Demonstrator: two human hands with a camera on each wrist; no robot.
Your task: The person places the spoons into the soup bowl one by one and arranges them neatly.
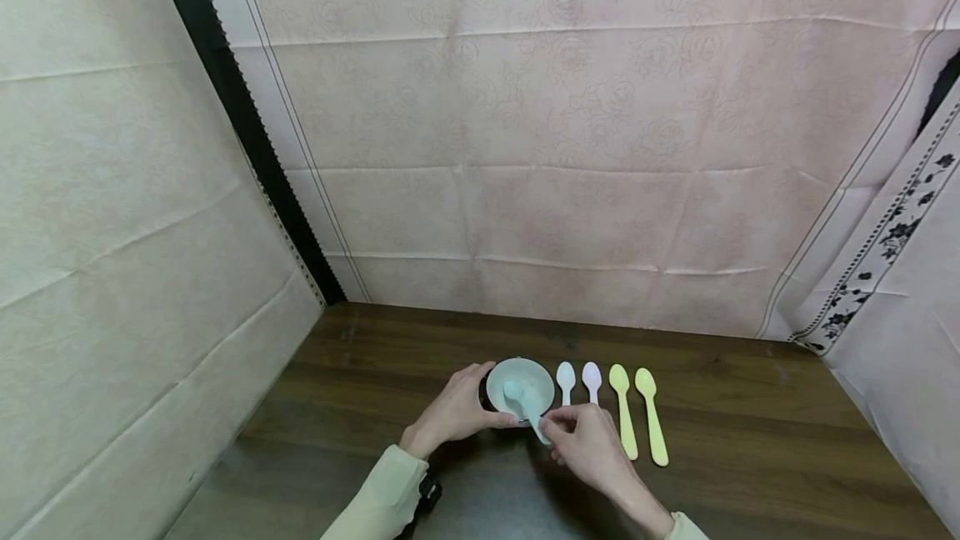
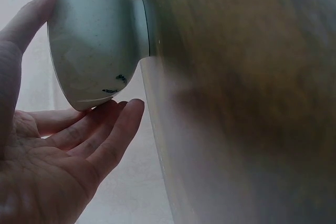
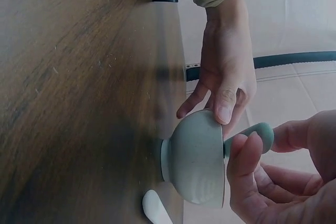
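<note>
A pale green bowl (image 1: 537, 379) stands upright on the table. My left hand (image 1: 462, 408) holds it by the side, thumb at the near rim and fingers against the outer wall; the left wrist view shows dark blue marks on the bowl (image 2: 94, 40). A light green spoon (image 1: 535, 421) leans in the bowl, its head inside and its handle out over the near right rim. My right hand (image 1: 588, 442) pinches that handle between thumb and fingers. In the right wrist view the end of the spoon (image 3: 264, 134) shows between the fingertips.
Right of the bowl, several spoons lie in a row, heads away from me: a pale blue spoon (image 1: 566, 380), a lavender spoon (image 1: 592, 378) and two yellow-green spoons (image 1: 625, 415). The right hand partly covers the row. Cloth walls (image 1: 525, 215) enclose the wooden table (image 1: 750, 440).
</note>
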